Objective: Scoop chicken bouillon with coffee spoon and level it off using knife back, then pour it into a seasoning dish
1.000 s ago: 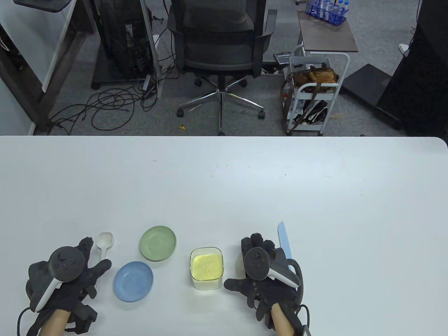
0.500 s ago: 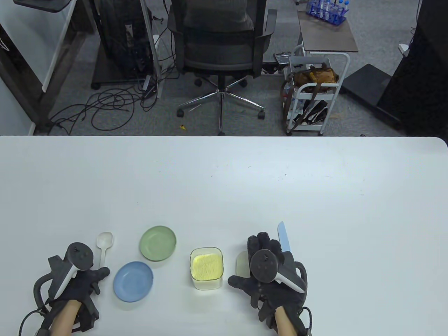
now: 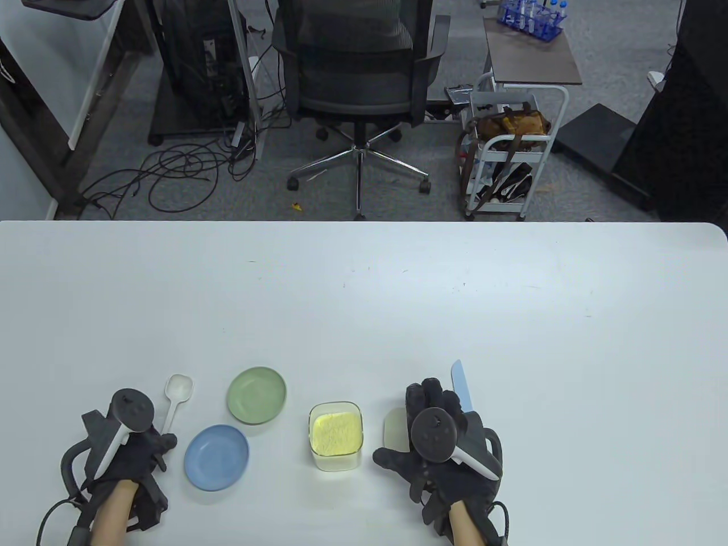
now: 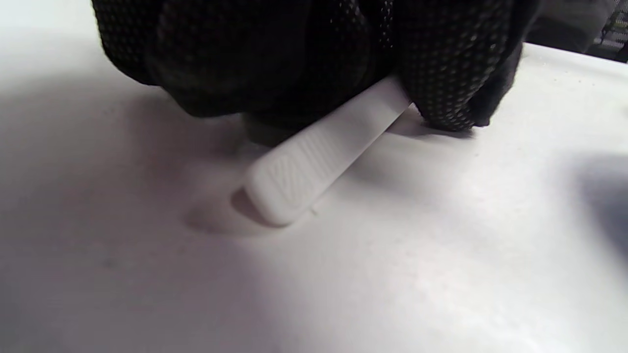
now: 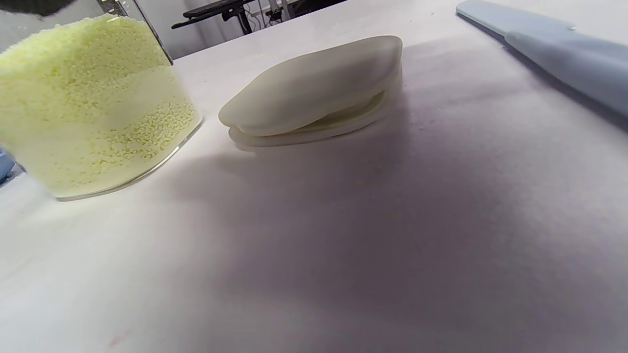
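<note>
A white coffee spoon [image 3: 177, 392] lies at the near left. My left hand [image 3: 153, 446] pinches its handle [image 4: 324, 157], whose end sits just above the table in the left wrist view. A clear container of yellow bouillon granules [image 3: 335, 435] stands open in the middle, also seen in the right wrist view [image 5: 88, 103]. Its cream lid [image 3: 392, 427] lies to its right. My right hand [image 3: 418, 415] hovers with relaxed fingers over the lid's right side and beside the pale blue knife [image 3: 460, 387], holding nothing. A green dish [image 3: 257, 395] and a blue dish [image 3: 216, 456] sit left of the container.
The white table [image 3: 364, 296] stretches far beyond the objects. The knife's handle is hidden under my right hand; its blade [image 5: 549, 54] points away from me. An office chair [image 3: 358, 74] and a small cart [image 3: 512, 153] stand on the floor past the far edge.
My left hand turned on its side and closed on the spoon handle; the spoon's bowl shifted slightly right and away. My right hand drifted a little to the right.
</note>
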### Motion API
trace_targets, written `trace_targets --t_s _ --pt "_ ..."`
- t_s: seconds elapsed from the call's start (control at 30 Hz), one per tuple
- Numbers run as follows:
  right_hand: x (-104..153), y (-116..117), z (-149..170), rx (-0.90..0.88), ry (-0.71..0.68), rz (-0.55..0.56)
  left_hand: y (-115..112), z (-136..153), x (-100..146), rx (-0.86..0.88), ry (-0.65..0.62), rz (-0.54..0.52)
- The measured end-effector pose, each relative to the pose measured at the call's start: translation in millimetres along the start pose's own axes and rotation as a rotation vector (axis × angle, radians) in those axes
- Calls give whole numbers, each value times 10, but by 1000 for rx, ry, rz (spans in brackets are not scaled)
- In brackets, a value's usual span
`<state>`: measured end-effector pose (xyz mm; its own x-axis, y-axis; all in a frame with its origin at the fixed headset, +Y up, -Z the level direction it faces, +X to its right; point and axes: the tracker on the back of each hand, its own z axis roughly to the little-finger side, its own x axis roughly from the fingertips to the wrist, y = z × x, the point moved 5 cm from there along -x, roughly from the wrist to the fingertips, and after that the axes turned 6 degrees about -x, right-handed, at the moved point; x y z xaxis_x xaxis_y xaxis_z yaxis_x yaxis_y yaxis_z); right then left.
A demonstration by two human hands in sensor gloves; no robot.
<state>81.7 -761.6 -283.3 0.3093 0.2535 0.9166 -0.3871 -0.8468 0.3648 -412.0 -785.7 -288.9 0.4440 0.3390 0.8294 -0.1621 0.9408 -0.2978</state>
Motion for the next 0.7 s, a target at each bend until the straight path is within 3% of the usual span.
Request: trace_targets --t_s 0.27,0.5,0.63,0.7 --pt "32 -26 -89 -16 -38 7 19 34 18 107 -60 37" --pt "31 -122 -495 -66 -169 42 152 -48 121 187 -123 -3" --pt "-62 8 -744 -130 -241 -39 217 -56 174 224 -151 -15" --pt "-127 114 -771 -197 -212 -66 264 -49 202 230 -153 -44"
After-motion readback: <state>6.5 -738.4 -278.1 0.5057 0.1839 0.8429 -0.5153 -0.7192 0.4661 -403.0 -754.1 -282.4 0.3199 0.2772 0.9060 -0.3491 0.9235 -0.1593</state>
